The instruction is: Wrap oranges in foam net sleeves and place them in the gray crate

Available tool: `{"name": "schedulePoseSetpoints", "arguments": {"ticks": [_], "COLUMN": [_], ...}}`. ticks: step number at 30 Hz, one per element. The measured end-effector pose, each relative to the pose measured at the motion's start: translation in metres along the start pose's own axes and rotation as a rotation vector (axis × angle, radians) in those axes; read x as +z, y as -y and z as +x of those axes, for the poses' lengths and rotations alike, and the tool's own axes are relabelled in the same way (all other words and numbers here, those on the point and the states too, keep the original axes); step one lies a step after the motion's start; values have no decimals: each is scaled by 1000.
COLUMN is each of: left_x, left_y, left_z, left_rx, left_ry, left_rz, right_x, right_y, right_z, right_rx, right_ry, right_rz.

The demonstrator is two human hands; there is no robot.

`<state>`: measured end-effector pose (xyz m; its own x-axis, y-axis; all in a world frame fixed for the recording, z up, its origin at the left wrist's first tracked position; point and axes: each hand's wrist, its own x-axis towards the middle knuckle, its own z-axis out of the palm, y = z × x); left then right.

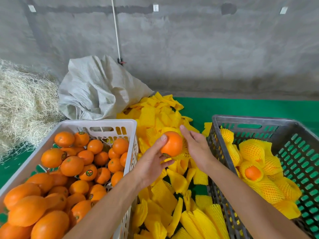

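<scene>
My left hand (151,163) grips a bare orange (171,143) above the heap of yellow foam net sleeves (160,195), thumb curled over its top and fingers cupped beneath, a small round sticker showing at the fruit's lower edge. My right hand (196,145) is just beside the orange, fingers mostly straight and pointing away from me, touching a foam net sleeve (185,152) that lies against the far side of the fruit; whether those fingers pinch the sleeve, I cannot tell. At my left, a white crate (103,121) is piled with unwrapped oranges (72,165), several bearing stickers. At my right, the gray crate (241,119) holds wrapped oranges (252,150), one with its orange skin showing through the open end of its sleeve. All rests on a green surface (241,107); beyond lie a crumpled woven sack (96,88), a mound of straw (22,100) and a concrete wall (207,49)
</scene>
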<state>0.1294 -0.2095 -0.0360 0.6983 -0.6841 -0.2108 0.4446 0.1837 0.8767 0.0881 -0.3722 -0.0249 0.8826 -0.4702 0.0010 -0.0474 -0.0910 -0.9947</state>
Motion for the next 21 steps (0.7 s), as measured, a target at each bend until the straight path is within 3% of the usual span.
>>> {"name": "schedulePoseSetpoints", "arguments": {"ticks": [4,11,21], "left_x": [-2,3,-3], "left_y": [4,7,20], "left_z": [2,3,8], "left_rx": [71,14,-30], "left_ry": [-112,-287,-340], "left_rz": [122,141,420], "right_x": [8,7,17], "right_y": [-6,-9,-1], "right_z": [-2,-3,-17], "right_rx": [-90,-286,-917], "right_ry": [-11,-234,-311], "right_rz": [-129,-333,-970]}}
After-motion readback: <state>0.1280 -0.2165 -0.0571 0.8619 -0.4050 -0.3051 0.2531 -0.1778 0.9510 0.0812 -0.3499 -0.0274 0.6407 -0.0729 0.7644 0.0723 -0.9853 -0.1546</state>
